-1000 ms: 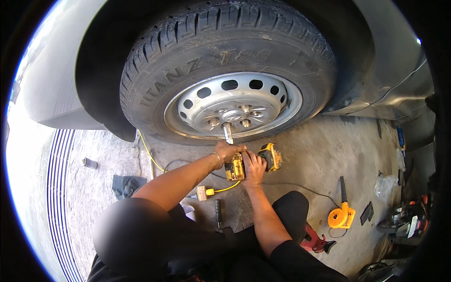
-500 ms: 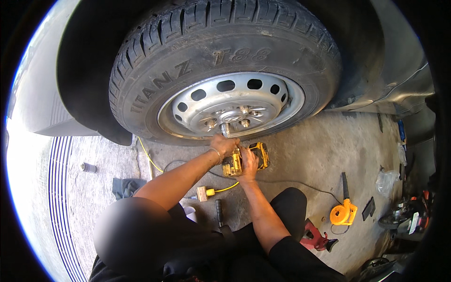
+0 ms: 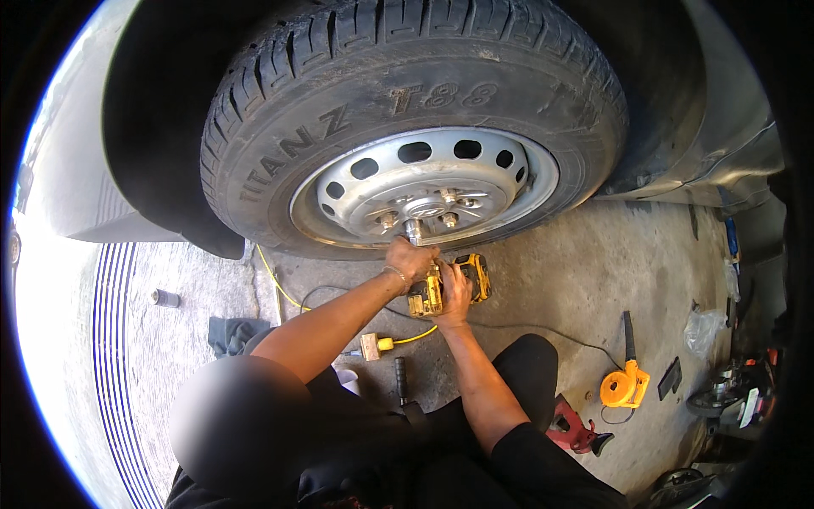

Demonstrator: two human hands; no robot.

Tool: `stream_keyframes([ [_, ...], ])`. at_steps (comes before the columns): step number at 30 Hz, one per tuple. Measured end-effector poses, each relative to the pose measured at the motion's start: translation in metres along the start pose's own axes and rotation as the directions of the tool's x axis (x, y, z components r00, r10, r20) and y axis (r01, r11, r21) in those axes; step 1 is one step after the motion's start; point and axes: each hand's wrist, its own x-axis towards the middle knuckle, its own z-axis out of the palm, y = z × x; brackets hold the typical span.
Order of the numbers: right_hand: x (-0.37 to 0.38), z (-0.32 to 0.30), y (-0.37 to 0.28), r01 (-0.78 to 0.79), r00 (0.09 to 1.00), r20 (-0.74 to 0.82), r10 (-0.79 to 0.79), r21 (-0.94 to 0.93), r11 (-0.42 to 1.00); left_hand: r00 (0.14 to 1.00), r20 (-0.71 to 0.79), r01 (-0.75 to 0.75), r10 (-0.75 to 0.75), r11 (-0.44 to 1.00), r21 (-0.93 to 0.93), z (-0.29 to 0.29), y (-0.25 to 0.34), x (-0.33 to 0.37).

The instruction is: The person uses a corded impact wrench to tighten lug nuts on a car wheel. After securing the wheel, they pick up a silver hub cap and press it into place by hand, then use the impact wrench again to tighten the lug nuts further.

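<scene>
A yellow-and-black cordless impact wrench [image 3: 425, 298] is held in both my hands, low in front of the wheel. My left hand [image 3: 412, 260] is closed round its front end, just behind the silver socket [image 3: 413, 230]. The socket reaches the lowest part of the hub, over a lug nut position; the nut itself is hidden. My right hand [image 3: 457, 293] wraps the tool's grip, beside the battery end, with the trigger out of sight. Other lug nuts [image 3: 449, 220] show round the centre of the silver steel rim [image 3: 343, 225], inside the black tire [image 3: 280, 161].
A yellow cable with an outlet box [image 3: 370, 346] and a black-handled tool [image 3: 400, 382] lie near my legs. To the right are a yellow blower [image 3: 623, 387], a red jack stand [image 3: 573, 427] and a plastic bag [image 3: 703, 331]. Left are a can [image 3: 165, 298] and a dark cloth [image 3: 233, 335].
The whole view has shifted slightly, so the scene sits a little further right. Both hands keep their hold on the impact wrench, with the socket still at the hub.
</scene>
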Motion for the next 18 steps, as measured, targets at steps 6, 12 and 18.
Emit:
stream_keyframes([
  [6,-0.003,0.002,0.001,-0.004,1.000,0.001,0.004,0.056,0.998,0.999,0.034,0.026,-0.026,1.000,0.015,0.001,-0.004,0.005],
  [12,-0.003,0.003,0.004,-0.037,0.999,0.043,0.034,0.075,0.997,0.999,0.042,0.018,-0.023,0.995,0.103,-0.003,0.000,0.004],
  [18,-0.008,-0.006,0.001,0.006,0.989,0.148,-0.019,0.093,0.996,0.998,0.060,-0.011,0.021,0.986,-0.166,0.002,-0.011,0.012],
])
